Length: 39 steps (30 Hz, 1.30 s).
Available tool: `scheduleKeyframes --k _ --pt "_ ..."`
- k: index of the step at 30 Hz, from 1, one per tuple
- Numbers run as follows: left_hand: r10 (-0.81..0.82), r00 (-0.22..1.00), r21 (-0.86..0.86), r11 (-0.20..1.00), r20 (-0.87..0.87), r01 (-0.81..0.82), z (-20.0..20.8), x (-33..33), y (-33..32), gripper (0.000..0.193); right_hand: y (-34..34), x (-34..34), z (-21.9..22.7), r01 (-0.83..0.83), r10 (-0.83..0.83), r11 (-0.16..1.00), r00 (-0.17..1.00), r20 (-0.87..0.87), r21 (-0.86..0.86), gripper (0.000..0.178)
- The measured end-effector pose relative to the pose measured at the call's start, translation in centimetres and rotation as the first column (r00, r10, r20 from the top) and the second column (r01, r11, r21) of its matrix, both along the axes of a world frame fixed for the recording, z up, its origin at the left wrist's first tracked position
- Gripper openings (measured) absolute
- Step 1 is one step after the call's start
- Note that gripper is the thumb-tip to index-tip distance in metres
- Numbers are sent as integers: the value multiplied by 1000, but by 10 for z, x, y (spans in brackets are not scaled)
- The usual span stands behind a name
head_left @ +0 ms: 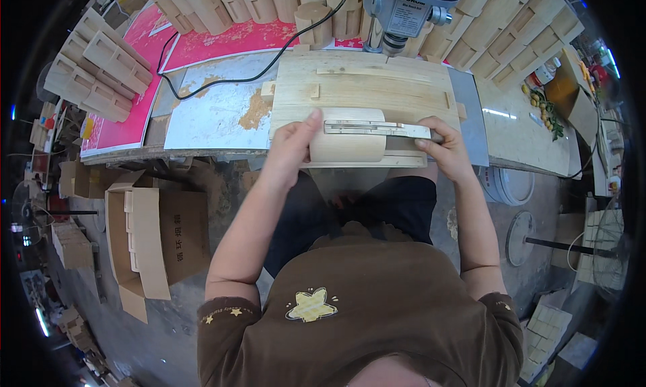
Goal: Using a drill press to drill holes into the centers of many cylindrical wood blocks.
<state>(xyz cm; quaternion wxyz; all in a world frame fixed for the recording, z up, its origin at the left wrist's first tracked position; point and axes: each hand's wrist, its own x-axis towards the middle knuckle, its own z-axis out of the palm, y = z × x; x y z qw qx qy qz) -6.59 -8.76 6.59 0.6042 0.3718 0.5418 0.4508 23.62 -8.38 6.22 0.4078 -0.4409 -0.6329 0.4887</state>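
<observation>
The left hand [291, 146] is clamped on the left end of a pale wooden block [346, 149], thumb on top; its other fingers are mostly hidden. The right hand [448, 148] pinches the right end of a light, narrow strip [377, 128] between thumb and fingers. The block lies on its side at the near edge of the bench, in front of the person's lap, just on the near side of a wooden board [383, 89]. The strip runs lengthwise along the block and reaches past its right end; whether it sits in a groove or only rests on top, I cannot tell.

On the floor to the left stands an open cardboard box [180, 232], flaps spread, with a row of pale pieces [131, 229] showing inside along its opening. A smaller box [76, 179] sits beyond it, near the bench; its contents are too dim to make out. Under the bench's right side is a white bucket [515, 185], and what it holds is hidden. On the right of the bench a jar [546, 71] lies near some small yellow-green fruit [544, 109].

More wooden pieces [97, 77] with long recesses stand at the left, and others line the back. A drill [410, 17] rises behind the board, and a black cable [272, 64] loops across the bench.
</observation>
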Motion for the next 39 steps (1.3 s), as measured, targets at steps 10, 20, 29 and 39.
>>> scheduleKeyframes --k 10,20,29,39 --pt "1 979 401 912 -204 82 -22 34 25 49 34 25 -7 144 -366 877 819 442 458 35" --pt "304 568 580 708 -765 402 -60 49 54 76 99 44 -19 258 -398 875 866 304 409 38" --pt "201 632 497 800 -748 335 -60 29 79 71 103 14 -18 234 -411 861 843 345 452 39" --pt "244 561 504 780 -791 371 -59 33 88 59 95 28 26 262 -372 872 903 213 414 49"
